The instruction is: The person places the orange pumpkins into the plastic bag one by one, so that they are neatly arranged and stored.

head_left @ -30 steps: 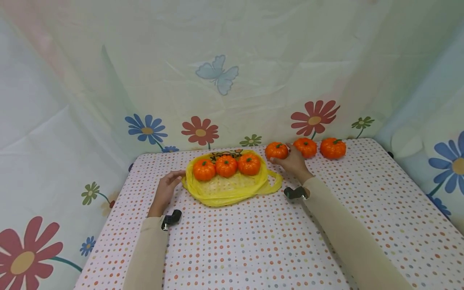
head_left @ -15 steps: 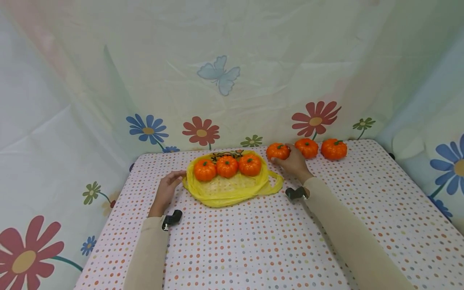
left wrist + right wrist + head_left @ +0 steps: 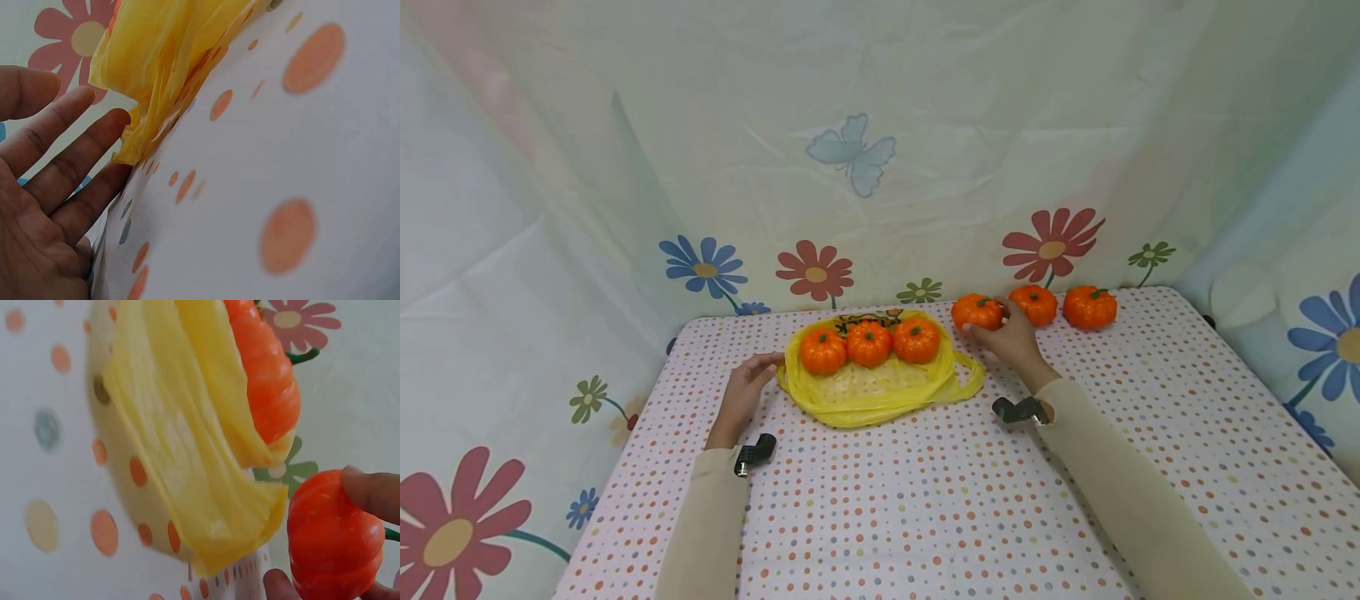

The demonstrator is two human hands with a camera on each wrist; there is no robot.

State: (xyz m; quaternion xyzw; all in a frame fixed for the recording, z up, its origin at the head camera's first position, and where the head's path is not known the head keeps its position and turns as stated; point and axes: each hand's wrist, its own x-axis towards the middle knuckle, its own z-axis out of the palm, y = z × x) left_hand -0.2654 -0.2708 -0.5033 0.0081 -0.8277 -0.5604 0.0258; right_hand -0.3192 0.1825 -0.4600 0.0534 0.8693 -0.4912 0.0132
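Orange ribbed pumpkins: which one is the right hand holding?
The fourth orange ribbed pumpkin from the left, beside the yellow plastic bag; the right hand grips that one alone.

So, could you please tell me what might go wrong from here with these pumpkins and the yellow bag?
The right hand holds one pumpkin by its glossy, rounded sides, so it might slip out. The bag's handle sticks out towards that hand and could snag it. The left hand only has outstretched fingers at the edge of the yellow bag, so the thin plastic may slide if bumped.
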